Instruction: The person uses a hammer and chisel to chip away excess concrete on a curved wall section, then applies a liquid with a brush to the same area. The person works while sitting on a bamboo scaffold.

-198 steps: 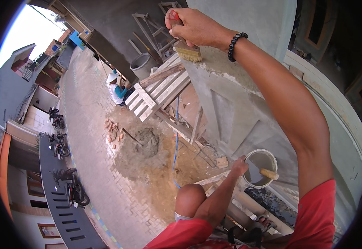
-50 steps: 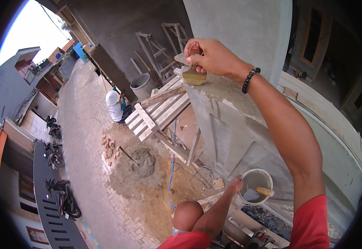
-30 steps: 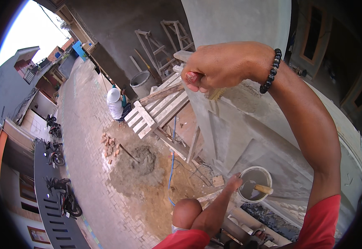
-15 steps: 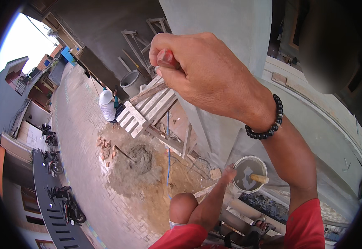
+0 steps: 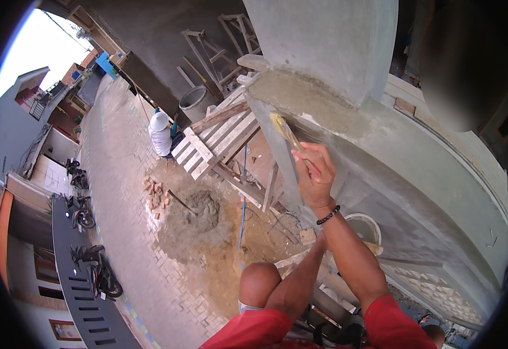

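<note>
My right hand (image 5: 315, 171) is wrapped round the handle of a brush (image 5: 283, 129) with pale yellowish bristles. The bristles are at the grey ledge (image 5: 295, 120), just under a rough band of damp mortar (image 5: 306, 99); whether they touch it I cannot tell. My left hand (image 5: 322, 240) is at the rim of a bucket (image 5: 375, 223), its fingers mostly hidden behind my right forearm; half a second earlier they gripped that rim. A light-coloured handle (image 5: 375, 248) sticks out of the bucket, partly covered by the forearm.
Below stands a wooden trestle (image 5: 216, 142). A mound of wet mortar (image 5: 201, 210) with a stick in it lies beside broken bricks (image 5: 156, 195). A person in a white hat (image 5: 160, 122) crouches near a grey tub (image 5: 194, 103). Parked motorbikes (image 5: 97, 270) line the paved lane. A blue hose (image 5: 243, 224) hangs down.
My right hand has moved from high and close to the view down to the ledge, so the brush now shows. The damp mortar band has come into sight. My left arm has hardly moved.
</note>
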{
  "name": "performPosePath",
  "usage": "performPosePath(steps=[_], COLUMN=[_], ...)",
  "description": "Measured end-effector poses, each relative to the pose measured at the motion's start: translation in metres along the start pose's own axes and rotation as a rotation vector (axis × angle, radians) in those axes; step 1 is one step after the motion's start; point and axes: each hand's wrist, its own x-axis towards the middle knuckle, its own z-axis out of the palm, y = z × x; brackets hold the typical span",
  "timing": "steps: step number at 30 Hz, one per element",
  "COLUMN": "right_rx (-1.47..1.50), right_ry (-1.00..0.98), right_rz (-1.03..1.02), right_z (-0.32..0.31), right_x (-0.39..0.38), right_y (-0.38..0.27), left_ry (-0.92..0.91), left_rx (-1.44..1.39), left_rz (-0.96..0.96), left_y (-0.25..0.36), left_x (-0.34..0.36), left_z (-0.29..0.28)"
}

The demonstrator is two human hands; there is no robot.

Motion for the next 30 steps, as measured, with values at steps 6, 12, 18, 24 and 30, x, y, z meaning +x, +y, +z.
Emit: performPosePath(steps=[6,12,18,24,30], right_rx=[0.116,0.086,0.032,0.275,0.116], right_ry=[-0.197,0.195,-0.254,0.023,0.111], right_rz=[0.006,0.015,0.11,-0.026,-0.05], right_z=[0.009,-0.054,-0.003,-0.027,0.004], right_x=[-0.002,-0.042,-0.014,-0.032,0.014], right_y=[-0.02,-0.03,0.016,-0.031,0.022], left_ry=[0.001,0.006,-0.012,0.035,0.04], left_rx=[-0.006,-0.041,-0.025,-0.042,-0.049], left_rz=[-0.001,0.023,0.039,0.05,0.091], left_y=[-0.004,-0.014,-0.002,-0.014,-0.02], left_x=[0.002,0.005,0.01,0.01,0.018], left_z=[0.003,0.007,0.016,0.006,0.018])
